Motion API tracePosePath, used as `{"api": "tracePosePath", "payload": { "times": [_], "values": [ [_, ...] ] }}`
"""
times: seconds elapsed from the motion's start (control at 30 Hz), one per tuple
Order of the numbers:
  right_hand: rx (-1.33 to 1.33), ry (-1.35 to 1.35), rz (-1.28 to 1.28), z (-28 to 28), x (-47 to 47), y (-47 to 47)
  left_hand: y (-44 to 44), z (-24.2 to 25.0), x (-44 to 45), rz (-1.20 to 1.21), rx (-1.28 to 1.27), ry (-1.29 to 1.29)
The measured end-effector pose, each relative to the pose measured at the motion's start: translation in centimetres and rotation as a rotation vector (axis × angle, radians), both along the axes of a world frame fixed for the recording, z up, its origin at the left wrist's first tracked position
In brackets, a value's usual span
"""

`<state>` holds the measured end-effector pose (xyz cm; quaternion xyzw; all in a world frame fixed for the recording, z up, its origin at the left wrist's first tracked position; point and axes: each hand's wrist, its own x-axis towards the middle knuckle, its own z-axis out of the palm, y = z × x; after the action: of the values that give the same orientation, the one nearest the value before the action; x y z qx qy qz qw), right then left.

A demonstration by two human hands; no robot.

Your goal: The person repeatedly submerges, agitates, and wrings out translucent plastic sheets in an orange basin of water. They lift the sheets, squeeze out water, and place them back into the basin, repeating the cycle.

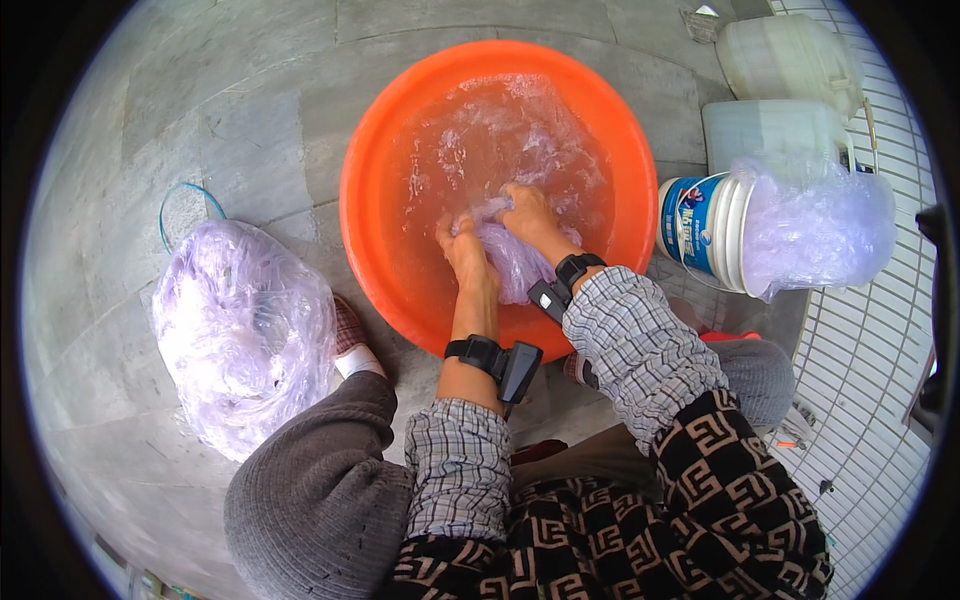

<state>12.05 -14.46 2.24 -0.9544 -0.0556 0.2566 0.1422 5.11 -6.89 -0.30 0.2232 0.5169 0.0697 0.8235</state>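
Observation:
A round orange plastic basin (375, 247) stands on the floor before me, holding cloudy water with froth on top. Both my hands are over the near middle of the basin, gripping a bunch of wet, pale purple plastic film (514, 259). My left hand (466, 244) pinches the film's left side near its upper end. My right hand (529, 212) clasps the same end a little higher and to the right. The lower part of the bunch hangs towards the basin's near wall, partly behind my right wrist. More film seems to float in the water beyond, its outline blurred.
A large heap of purple film (244, 330) sits on the grey tile floor (247, 142) at left, against my shoe. On the right lies a white bucket (727, 225) with purple film bulging from its mouth. Two translucent plastic containers, one a jerrycan (772, 135), stand behind it by a white tiled surface.

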Motion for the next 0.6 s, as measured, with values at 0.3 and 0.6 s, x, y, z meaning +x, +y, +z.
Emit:
{"api": "tracePosePath", "payload": {
  "times": [0.3, 0.6],
  "values": [
    [0.617, -0.155, 0.076, 7.8, -5.3, 0.6, 2.2, 1.8, 1.0, -0.195, -0.511, -0.360],
    [0.402, -0.083, -0.289, 3.9, 2.3, -2.9, 1.3, 4.2, 2.4, -0.225, 0.008, -0.103]
  ]
}}
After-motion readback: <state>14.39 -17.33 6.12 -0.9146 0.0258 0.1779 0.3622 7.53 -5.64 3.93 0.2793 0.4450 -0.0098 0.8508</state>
